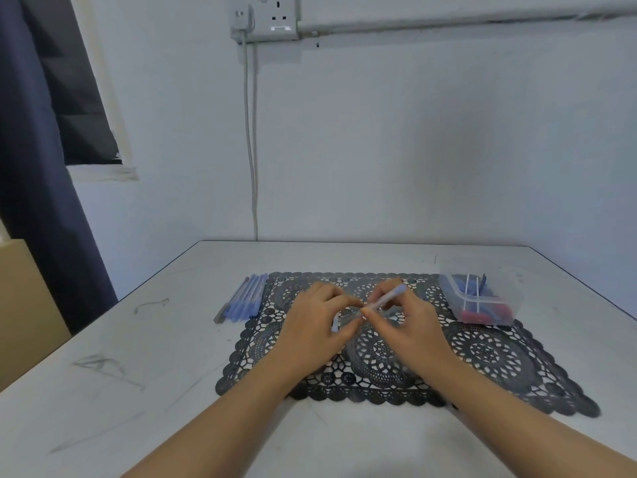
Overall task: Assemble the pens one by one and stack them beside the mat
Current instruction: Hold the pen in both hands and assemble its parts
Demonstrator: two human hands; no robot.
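The pen is hovering mid-frame over the mat, long axis running lower left to upper right, blue end up right. The right hand is pinching the upper barrel, the left hand is gripping the lower piece (blurry there), fingertips meeting. Finished pens are lying just off the mat's upper-left edge, so I'm guessing the left hand is sitting nearer for the drop-off; parts tub is sitting right of centre

Black lace-pattern mat on white, grey-scuffed tabletop. Pale blue assembled pens at mat's left edge. Clear container, right of frame, blue and red parts inside. Navy curtain at left.
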